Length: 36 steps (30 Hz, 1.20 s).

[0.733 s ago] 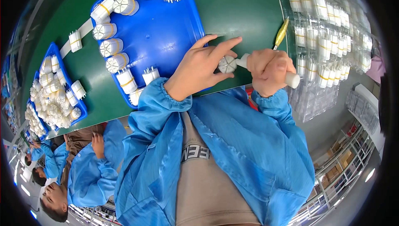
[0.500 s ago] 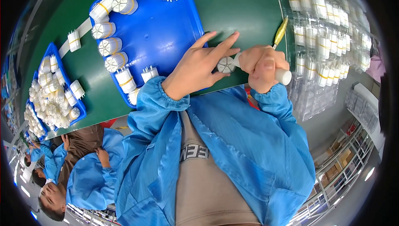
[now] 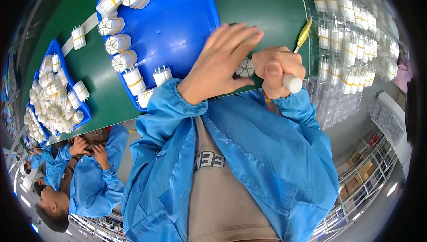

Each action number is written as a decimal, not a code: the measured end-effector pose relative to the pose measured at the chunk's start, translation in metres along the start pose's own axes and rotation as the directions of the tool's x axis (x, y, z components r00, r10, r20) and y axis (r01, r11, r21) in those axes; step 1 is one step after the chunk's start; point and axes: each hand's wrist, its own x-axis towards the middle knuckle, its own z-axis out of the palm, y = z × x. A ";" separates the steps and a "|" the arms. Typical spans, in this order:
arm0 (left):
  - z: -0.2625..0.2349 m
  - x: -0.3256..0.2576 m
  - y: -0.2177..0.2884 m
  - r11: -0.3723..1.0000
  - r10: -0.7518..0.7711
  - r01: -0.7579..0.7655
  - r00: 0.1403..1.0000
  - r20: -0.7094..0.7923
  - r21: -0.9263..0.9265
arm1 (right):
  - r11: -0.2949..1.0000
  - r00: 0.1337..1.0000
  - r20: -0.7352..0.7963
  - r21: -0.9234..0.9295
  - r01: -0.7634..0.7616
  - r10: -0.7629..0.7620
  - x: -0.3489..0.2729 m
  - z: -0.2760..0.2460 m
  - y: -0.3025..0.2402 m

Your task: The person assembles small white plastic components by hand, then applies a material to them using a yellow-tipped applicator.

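Note:
My left hand (image 3: 220, 61) lies over the near right corner of a blue tray (image 3: 173, 28), fingers spread, its thumb and fingertips pinching a small white cylindrical part (image 3: 245, 68) with a segmented end face. My right hand (image 3: 276, 70) is fisted around a white-handled tool (image 3: 292, 83) whose tip meets that part. Several more white cylindrical parts (image 3: 117, 44) with yellow bands line the tray's left and far edges. Both forearms wear blue sleeves.
A yellow-handled tool (image 3: 304, 34) lies on the green table (image 3: 262, 1). Clear trays of white parts (image 3: 351, 37) stack at the right. A second blue tray (image 3: 55, 95) heaped with parts sits at the left. Another person in blue (image 3: 89, 170) sits at lower left.
Both hands have stayed together on the white part. My right fist has turned slightly around the tool, and my left fingers have spread wider over the tray corner.

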 end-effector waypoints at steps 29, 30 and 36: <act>0.000 -0.016 -0.004 0.998 -0.060 0.059 0.997 0.042 0.004 | 0.949 0.995 -0.080 0.315 -0.025 0.052 0.005 0.003 0.003; 0.001 -0.016 -0.004 0.998 -0.063 0.063 0.996 0.067 0.005 | 0.948 0.996 -0.061 0.317 -0.038 0.060 0.007 0.002 0.003; 0.001 -0.017 -0.006 0.999 -0.042 0.039 0.995 0.087 0.033 | 0.958 1.000 0.004 0.287 -0.027 0.027 0.015 -0.001 0.004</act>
